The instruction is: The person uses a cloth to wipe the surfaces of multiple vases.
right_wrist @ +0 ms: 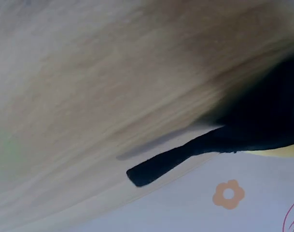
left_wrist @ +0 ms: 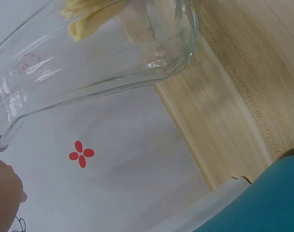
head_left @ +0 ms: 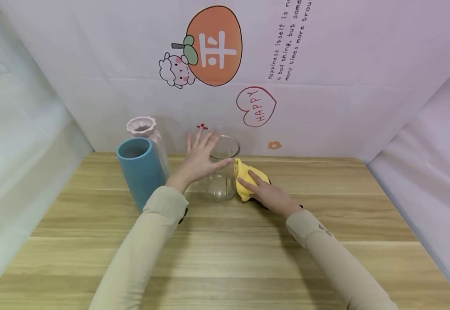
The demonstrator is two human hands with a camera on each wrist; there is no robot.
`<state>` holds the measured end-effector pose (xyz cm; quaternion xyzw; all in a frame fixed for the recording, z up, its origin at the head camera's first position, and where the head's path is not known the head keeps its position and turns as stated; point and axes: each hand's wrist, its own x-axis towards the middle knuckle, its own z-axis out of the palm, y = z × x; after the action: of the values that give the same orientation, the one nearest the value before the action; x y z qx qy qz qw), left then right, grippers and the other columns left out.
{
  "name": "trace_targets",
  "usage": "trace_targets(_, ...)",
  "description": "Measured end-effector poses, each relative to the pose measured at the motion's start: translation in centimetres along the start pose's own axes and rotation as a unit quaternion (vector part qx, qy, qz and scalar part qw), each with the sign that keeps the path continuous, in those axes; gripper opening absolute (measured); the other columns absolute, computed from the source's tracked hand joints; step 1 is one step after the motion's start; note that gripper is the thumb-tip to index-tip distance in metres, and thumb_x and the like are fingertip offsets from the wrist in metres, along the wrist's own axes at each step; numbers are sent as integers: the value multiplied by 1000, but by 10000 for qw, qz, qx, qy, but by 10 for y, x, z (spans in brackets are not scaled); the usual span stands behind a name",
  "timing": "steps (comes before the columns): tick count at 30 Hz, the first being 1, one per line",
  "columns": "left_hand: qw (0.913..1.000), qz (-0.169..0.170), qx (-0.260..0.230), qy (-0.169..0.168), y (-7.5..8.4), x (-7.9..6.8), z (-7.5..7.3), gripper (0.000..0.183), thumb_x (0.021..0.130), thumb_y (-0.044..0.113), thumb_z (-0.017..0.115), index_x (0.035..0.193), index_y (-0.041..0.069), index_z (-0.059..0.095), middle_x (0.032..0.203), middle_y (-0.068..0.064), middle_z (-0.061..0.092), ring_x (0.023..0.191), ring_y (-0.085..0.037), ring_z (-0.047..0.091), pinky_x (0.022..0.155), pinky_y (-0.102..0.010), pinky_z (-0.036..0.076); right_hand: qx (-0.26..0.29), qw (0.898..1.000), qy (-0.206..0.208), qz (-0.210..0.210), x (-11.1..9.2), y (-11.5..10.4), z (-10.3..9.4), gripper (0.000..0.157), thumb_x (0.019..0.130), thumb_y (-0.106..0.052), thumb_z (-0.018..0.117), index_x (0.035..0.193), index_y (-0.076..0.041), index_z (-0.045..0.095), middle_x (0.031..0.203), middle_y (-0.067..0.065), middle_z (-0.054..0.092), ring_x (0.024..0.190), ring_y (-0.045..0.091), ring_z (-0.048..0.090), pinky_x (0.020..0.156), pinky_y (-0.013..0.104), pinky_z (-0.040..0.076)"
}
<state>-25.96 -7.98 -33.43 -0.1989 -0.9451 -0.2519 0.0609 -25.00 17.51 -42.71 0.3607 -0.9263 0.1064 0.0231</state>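
At the surface's point(head_left: 225, 258) 12 o'clock, the vase point(head_left: 220, 189) has the left hand's point(head_left: 198, 160) grip spread apart by its rim point(head_left: 239, 149), seemingly for steadying, while the right hand's point(head_left: 270, 196) grip, clamped on a cloth point(head_left: 242, 171), pads its 3 o'clock side.

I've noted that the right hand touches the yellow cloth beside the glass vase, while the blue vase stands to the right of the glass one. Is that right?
Not quite: the blue vase stands to the left of the glass vase, as the head view shows. The right hand does touch the yellow cloth.
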Motion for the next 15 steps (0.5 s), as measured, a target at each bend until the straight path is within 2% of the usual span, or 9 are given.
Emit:
trace_targets(4,9998,-31,80,156,-1,-1,2,84,87,59,54,151,11,28,159,-10,21,150,-35,-1,117,-60,-12,339,9971,679,63,6,0,-3,59,94,-18,57,149,-16,33,149,27,34,102,41,65,79,46,57)
trace_targets(7,9998,-80,50,174,0,0,0,83,87,56,56,149,7,31,156,-12,28,150,-35,2,117,-60,-10,696,9892,1292,59,13,-3,-11,62,93,-16,59,148,-9,33,147,28,37,117,45,56,93,51,52)
trace_targets(9,9999,-116,-6,37,1,1,-2,82,87,52,56,149,6,31,156,-13,29,150,-35,1,118,-59,-10,894,9841,1536,62,18,-7,-19,63,92,-14,59,148,-5,32,146,28,37,125,45,50,99,52,47)
trace_targets(11,9999,-91,-29,-138,3,2,-4,80,87,49,55,150,6,30,157,-13,27,150,-35,0,118,-59,-10,1049,9814,1606,85,22,-12,-26,65,92,-13,60,149,-3,30,147,27,36,131,44,44,105,53,42)
trace_targets(15,9993,19,-45,-375,4,3,-6,80,85,46,51,151,7,26,159,-14,22,150,-37,-1,117,-59,-11,1139,9838,1364,223,27,-20,-35,70,94,-21,57,152,-5,22,152,23,30,135,42,40,108,53,39)
